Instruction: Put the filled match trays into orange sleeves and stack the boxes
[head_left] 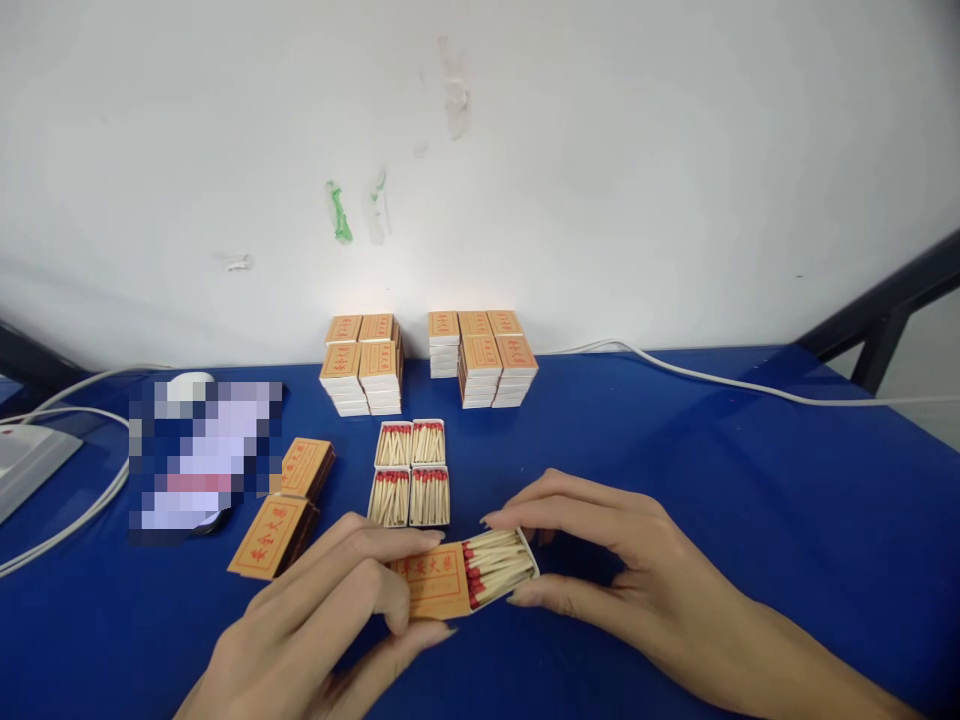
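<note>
My left hand [352, 600] grips an orange matchbox sleeve [439, 580] with red lettering, fingers along its top edge and thumb below. Pinched between the fingers and thumb of my right hand [600, 560] is a white matchbox tray [531, 555] full of red-tipped matches [495, 568]. One end of this tray meets or sits just inside the sleeve's right opening; most of it shows outside. Just beyond my hands stand several open trays of matches [429, 497] in a block. Flat orange sleeves [266, 535] lie stacked to the left of my left hand.
Closed matchboxes are piled in a left stack [360, 365] and a right stack [484, 358] near the white wall [600, 180]. A blurred phone-like object [214, 460] lies left on the blue table [675, 430]. White cables [712, 385] run along both sides.
</note>
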